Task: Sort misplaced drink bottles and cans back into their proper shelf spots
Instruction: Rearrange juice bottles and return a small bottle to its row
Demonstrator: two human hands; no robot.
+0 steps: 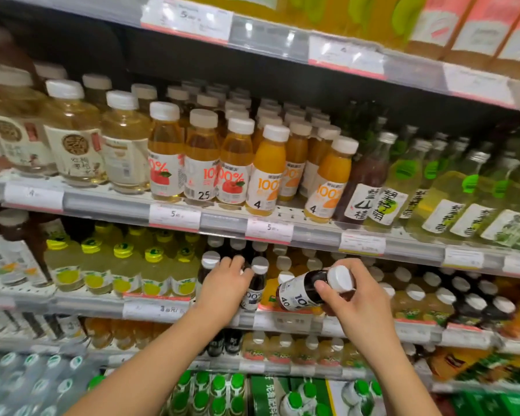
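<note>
My right hand (353, 298) grips a dark bottle (306, 288), tilted toward 2 o'clock; my left hand (225, 283) curls around a shelf bottle (257, 283).

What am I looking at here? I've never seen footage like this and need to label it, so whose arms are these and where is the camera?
There is no machine: a person wears one wide-angle camera on the head, looking forward and down, so both bare arms reach in from the bottom. Ahead are store shelves packed with drinks. The right hand holds a dark juice bottle with a white cap, tilted sideways, its fingers curled round the neck. The left hand reaches among the standing dark bottles on the shelf; whether it grips one is unclear. Orange juice bottles stand on the shelf above.
</note>
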